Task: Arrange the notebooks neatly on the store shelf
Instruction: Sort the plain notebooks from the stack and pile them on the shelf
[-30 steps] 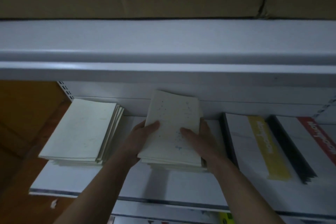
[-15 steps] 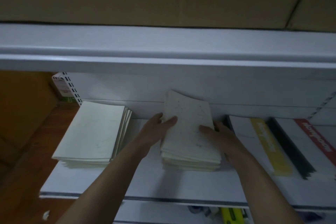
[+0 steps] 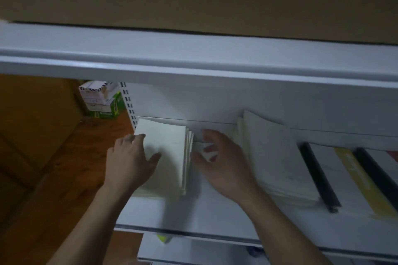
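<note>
White metal shelf (image 3: 215,217). Lying flat on it: left stack of notebooks (image 3: 170,157) at the left end, edges fanned; middle stack of notebooks (image 3: 277,157) apart to its right; then yellow-banded pad (image 3: 355,175) and black-spined pad (image 3: 375,169), side by side.

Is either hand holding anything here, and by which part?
Left hand grips the left notebook stack by its left edge, thumb on the cover. Right hand holds nothing.
</note>
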`<state>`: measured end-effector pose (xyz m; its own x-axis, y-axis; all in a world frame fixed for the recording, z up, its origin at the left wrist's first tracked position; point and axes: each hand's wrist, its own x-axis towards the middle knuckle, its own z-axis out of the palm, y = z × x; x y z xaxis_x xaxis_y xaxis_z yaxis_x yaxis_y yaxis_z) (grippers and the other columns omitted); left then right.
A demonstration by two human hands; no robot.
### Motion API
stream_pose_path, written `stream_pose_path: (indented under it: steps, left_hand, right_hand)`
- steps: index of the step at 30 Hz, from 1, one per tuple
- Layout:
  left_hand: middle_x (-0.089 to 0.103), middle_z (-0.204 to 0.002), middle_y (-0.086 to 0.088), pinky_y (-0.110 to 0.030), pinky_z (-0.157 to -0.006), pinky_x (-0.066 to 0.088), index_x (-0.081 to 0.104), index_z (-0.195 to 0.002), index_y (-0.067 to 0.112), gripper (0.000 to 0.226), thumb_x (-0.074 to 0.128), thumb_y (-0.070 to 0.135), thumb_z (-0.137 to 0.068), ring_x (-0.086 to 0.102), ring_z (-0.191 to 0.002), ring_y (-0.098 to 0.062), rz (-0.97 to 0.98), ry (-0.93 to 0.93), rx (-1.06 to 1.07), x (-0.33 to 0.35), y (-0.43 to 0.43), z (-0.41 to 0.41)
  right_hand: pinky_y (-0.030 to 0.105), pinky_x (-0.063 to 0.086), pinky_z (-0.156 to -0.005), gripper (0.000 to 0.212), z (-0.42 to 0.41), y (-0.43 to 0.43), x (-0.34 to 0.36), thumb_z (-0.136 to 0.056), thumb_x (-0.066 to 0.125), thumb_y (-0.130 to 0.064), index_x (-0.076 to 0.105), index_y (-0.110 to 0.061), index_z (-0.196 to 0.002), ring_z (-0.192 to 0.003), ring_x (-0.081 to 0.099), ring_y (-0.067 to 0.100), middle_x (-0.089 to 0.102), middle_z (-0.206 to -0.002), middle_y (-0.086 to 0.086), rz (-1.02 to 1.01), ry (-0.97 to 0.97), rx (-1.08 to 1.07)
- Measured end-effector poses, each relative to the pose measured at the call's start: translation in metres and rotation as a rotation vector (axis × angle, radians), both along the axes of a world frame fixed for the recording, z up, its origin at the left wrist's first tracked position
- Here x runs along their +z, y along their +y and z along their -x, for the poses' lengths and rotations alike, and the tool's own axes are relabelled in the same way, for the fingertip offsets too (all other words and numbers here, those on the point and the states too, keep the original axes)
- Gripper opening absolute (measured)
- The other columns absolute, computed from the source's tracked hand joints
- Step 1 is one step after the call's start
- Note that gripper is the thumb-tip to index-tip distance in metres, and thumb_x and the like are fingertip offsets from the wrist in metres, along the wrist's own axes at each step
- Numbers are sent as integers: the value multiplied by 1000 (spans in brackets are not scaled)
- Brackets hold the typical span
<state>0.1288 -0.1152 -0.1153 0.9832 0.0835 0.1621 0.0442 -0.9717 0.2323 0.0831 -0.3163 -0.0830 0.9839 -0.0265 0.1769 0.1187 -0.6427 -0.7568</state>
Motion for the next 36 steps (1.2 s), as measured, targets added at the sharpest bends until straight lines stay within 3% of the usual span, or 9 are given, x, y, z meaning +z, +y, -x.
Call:
stream_pose_path:
  steps: [2, 8, 15, 19, 23, 26, 28, 32, 36]
  left_hand:
    - [51, -132, -11, -43, -94, 42, 45, -134, 16, 73, 61, 62, -79, 47, -117, -31, -32, 73, 51, -11, 20, 4]
    - [51, -122, -7, -38, -83, 51, 47, -125, 15, 69, 72, 54, -74, 54, -104, -26, 285, 134, 69, -35, 43, 10]
    - [50, -116, -9, -33, -84, 35, 45, -110, 12, 47, 70, 38, -79, 43, -104, -25, 69, -16, 67, -27, 25, 11]
    - [60, -113, -6, -28, -65, 50, 32, -110, 20, 29, 56, 23, -93, 62, -89, -24, 405, 78, -136, -26, 19, 17]
    - [59, -104, 5, -29, -66, 57, 36, -108, 25, 17, 46, 35, -98, 60, -79, -11, 656, 210, -298, -26, 19, 21]
    - [64, -108, -3, -32, -78, 47, 57, -108, 23, 37, 40, 52, -94, 57, -95, -20, 261, -55, -251, -28, 27, 11]
    - [59, -118, -6, -36, -84, 44, 56, -120, 20, 56, 47, 64, -86, 52, -106, -25, 109, -71, -101, -31, 40, -1]
    - [51, -120, -4, -39, -83, 53, 45, -123, 15, 70, 70, 58, -74, 54, -102, -22, 354, 238, -14, -41, 58, -18]
    - [50, -116, -6, -35, -78, 50, 45, -122, 18, 56, 71, 43, -80, 47, -99, -21, 222, 31, -41, -37, 51, -16]
  right_hand:
    - [30, 46, -91, 56, -11, 23, -21, -83, 65, -44, 50, -20, -131, -106, 60, 17, 58, -125, 2, 86, 158, 32]
    - [29, 44, -92, 69, -31, 55, -72, -77, 64, -60, 52, -13, -126, -118, 54, 25, 56, -126, 9, 85, 395, -81]
    - [32, 52, -82, 65, -36, 62, -97, -70, 69, -62, 63, -16, -115, -97, 66, 17, 70, -108, -1, -117, 403, -223]
    - [29, 54, -67, 42, -31, 56, -105, -74, 72, -53, 70, -20, -99, -83, 69, 11, 73, -92, -6, -279, 407, -234]
    - [27, 52, -60, 29, -30, 46, -108, -79, 76, -35, 68, -12, -94, -79, 70, 18, 73, -92, 5, -460, 361, -351]
    - [33, 54, -69, 24, -27, 37, -103, -82, 74, -20, 61, -16, -101, -86, 67, 20, 70, -98, 3, -620, 282, -432]
    - [29, 49, -68, 25, -24, 30, -96, -86, 70, -16, 56, -22, -105, -86, 63, 15, 65, -97, -4, -677, 254, -434]
    - [30, 49, -76, 30, -18, 23, -91, -87, 69, -16, 55, -30, -110, -93, 62, 14, 65, -103, -7, -713, 236, -380]
    - [26, 48, -68, 30, -15, 26, -88, -88, 68, -16, 56, -32, -110, -91, 64, 11, 67, -102, -9, -765, 240, -331]
